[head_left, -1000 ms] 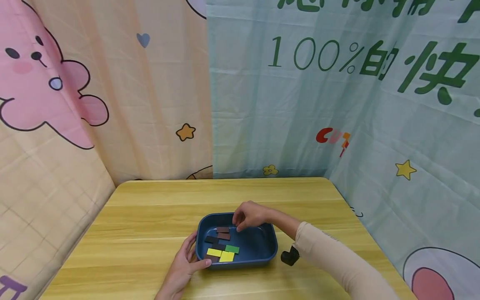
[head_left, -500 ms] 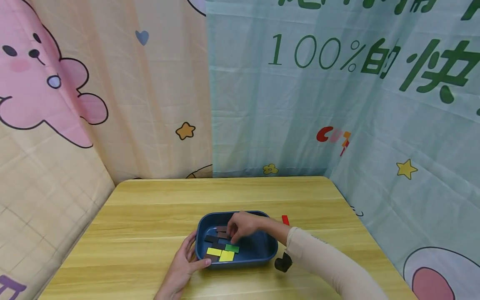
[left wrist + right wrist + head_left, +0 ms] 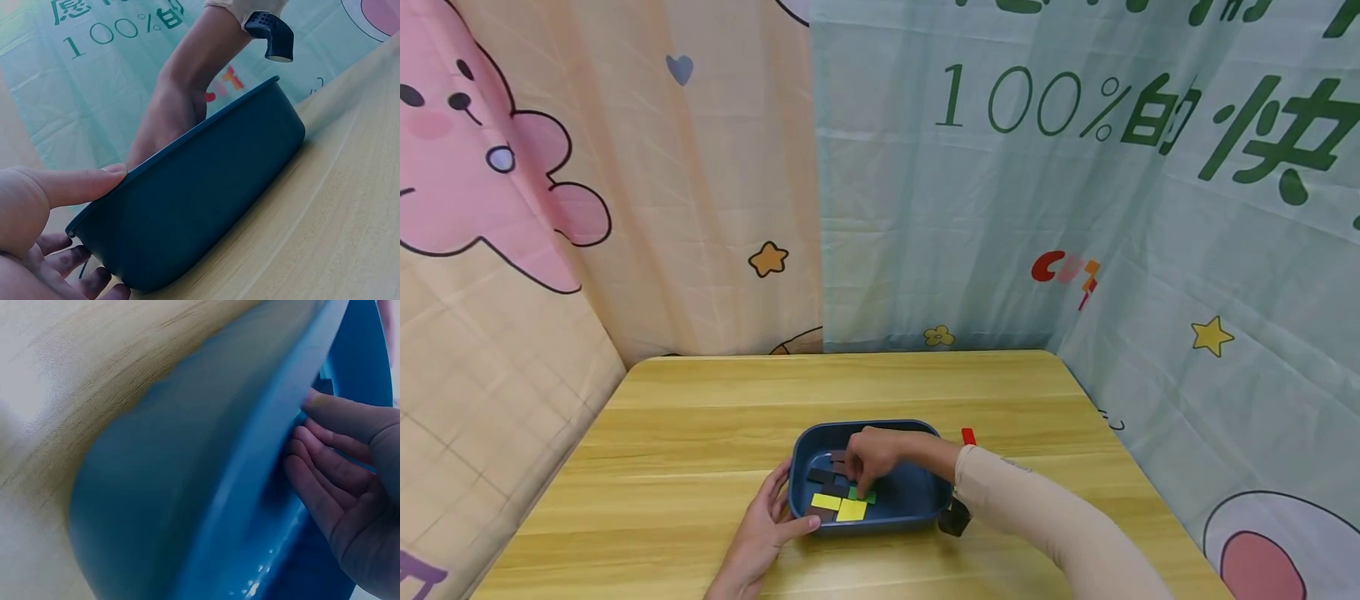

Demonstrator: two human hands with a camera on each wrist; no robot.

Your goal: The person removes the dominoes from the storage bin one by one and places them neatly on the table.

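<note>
- Blue bin (image 3: 880, 528) sits on the bench (image 3: 715, 433), near edge facing me.
- Left hand (image 3: 763, 533) grips the bin's left end: thumb over the rim, fingers along the outer wall.
- Right hand (image 3: 874, 454) is down inside the bin, fingertips at the green tile (image 3: 871, 497). I can't tell whether it's pinched or only touched; the right wrist view is blurred and the bin wall blocks the tips.
- Green tile lies on the bin floor, left of centre, just behind the right-hand yellow tile (image 3: 852, 510).
- Second yellow tile (image 3: 826, 502) is beside that one, on its left; a brown tile (image 3: 822, 513) is by the front wall.
- I see black tiles (image 3: 820, 476) behind the yellows, brown ones (image 3: 838, 457) further back, partly covered by the right hand.
- Red piece (image 3: 968, 436) is outside the bin, beyond the right forearm.
- Black device (image 3: 955, 518) hangs at the right wrist, beige sleeve (image 3: 1037, 508) above it.
- Printed curtains (image 3: 1000, 208) behind.
</note>
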